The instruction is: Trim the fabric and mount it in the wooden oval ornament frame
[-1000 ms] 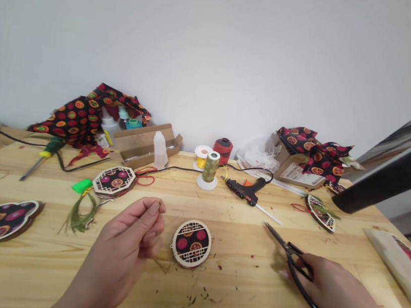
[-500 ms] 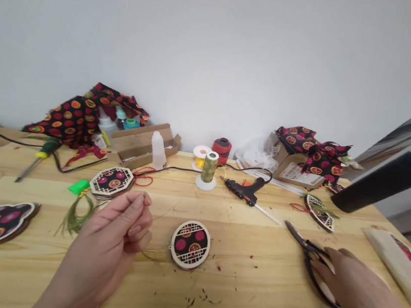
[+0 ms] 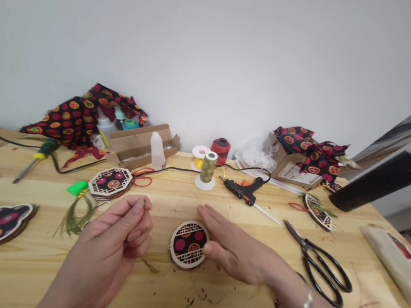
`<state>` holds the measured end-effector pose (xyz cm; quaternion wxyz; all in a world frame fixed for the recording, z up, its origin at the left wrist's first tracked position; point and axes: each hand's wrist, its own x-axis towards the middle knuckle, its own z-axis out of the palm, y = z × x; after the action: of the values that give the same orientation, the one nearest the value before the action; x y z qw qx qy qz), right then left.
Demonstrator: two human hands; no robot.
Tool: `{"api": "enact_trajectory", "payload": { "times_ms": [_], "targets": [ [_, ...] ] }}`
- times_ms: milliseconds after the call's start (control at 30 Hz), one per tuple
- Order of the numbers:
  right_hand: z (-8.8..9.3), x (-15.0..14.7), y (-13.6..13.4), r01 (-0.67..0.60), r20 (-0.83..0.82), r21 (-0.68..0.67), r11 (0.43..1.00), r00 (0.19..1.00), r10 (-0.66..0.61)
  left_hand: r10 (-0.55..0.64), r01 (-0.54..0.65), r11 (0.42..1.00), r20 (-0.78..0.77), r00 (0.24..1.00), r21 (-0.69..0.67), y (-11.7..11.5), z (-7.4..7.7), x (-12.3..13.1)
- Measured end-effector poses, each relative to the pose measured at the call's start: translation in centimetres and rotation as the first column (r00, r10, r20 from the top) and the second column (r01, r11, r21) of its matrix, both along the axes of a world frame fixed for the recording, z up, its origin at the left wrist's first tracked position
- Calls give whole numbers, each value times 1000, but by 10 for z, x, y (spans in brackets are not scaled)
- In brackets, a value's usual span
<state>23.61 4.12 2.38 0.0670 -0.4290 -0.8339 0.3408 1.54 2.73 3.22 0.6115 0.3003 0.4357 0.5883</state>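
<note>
My left hand (image 3: 117, 238) is closed in a pinch, left of a round fretwork ornament (image 3: 189, 244) with patterned fabric. What it pinches is too small to make out; a thin greenish thread (image 3: 150, 265) shows beside its lower edge. Beside the ornament's right edge is my right hand (image 3: 232, 247), its fingers stretched out and its thumb near the rim, with nothing gripped. Black-handled scissors (image 3: 315, 261) lie on the table to the right, slightly apart.
Behind stand a green thread spool (image 3: 209, 167) and a glue gun (image 3: 244, 190). An octagonal ornament (image 3: 111, 183) and green tassel (image 3: 78, 212) lie left. A screwdriver (image 3: 36, 161) is at the far left. A black roll (image 3: 385, 182) leans at the right.
My right hand has left the scissors on the table and moved left to the round ornament, its fingers now extended. My left hand keeps its pinch in nearly the same place.
</note>
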Motion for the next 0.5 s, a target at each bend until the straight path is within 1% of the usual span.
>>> {"api": "enact_trajectory", "payload": {
  "times_ms": [100, 200, 267, 367, 433, 500],
  "targets": [
    [-4, -18, 23, -81, 18, 81, 993, 997, 80, 4, -4, 1000, 1, 1000, -2, 0, 0, -1],
    [-12, -33, 42, -125, 73, 191, 973, 991, 113, 0, 0, 1000, 4, 1000, 1, 1, 2, -1],
    [-17, -36, 49, -147, 103, 239, 960, 987, 126, 0, 0, 1000, 2, 1000, 1, 2, 3, 0],
    [-20, -27, 51, -154, 132, 247, 957, 983, 125, 8, -8, 1000, -1, 1000, -10, 2, 4, 1],
    [-21, -14, 47, -124, 163, 216, 969, 983, 90, 13, -13, 1000, 5, 1000, -14, 2, 4, 2],
    [-22, 2, 37, -69, 212, 176, 982, 977, 31, 8, -8, 1000, 15, 1000, -16, 1, 3, 1]
  ]
}}
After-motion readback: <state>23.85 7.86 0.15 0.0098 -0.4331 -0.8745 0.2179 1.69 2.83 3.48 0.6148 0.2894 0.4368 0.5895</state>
